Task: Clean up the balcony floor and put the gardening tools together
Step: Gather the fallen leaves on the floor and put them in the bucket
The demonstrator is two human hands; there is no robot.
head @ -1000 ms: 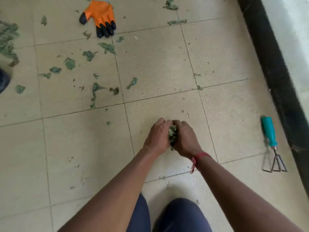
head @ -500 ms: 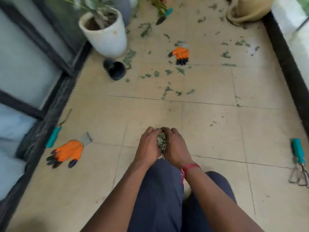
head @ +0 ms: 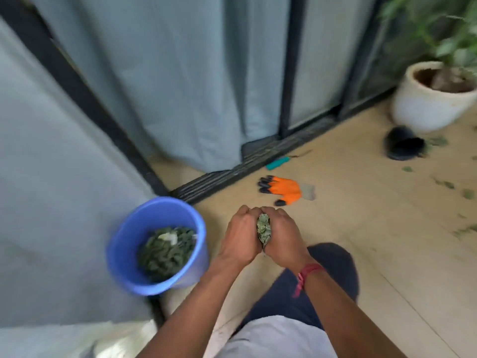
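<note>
My left hand (head: 241, 232) and my right hand (head: 282, 235) are cupped together around a wad of dry green leaves (head: 263, 229), held above the floor just right of a blue bucket (head: 129, 236). The bucket holds a heap of leaves (head: 165, 250). An orange glove with black fingertips (head: 285, 189) lies on the tiles beyond my hands. A teal tool handle (head: 277, 162) lies by the door track behind the glove.
A sliding glass door with pale blue curtains (head: 180, 86) fills the left and back. A white plant pot (head: 431, 99) stands at the far right with a tipped black pot (head: 404, 147) beside it. Scattered leaf bits (head: 450, 186) lie on the right tiles.
I have stood up from the floor and turned left, carrying the leaves in both hands. The blue bucket has come into view beside them; the rake and far glove are out of sight.
</note>
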